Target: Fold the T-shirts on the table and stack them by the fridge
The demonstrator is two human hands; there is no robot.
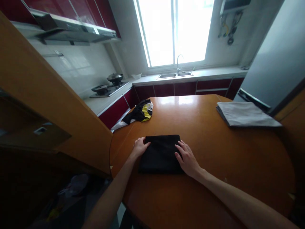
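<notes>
A black folded cloth (pixel 162 156), perhaps a garment, lies flat on the wooden table (pixel 190 124) in front of me. At its upper left corner is my left hand (pixel 140 147), thumb apart from the fingers and touching the edge of the fabric. My right hand (pixel 188 158) rests along the right edge, with the fingers spread and the fingertips on the cloth. Both hands look open. The underside of the cloth is hidden.
A crumpled black, yellow and white garment (pixel 143 112) lies at the table's far left edge. Folded grey-white fabric (pixel 247 114) sits at the far right. Beyond are a stove with pans (pixel 114 78), a sink (pixel 168 75) and a fridge (pixel 269 60). A wooden partition (pixel 71 127) stands left.
</notes>
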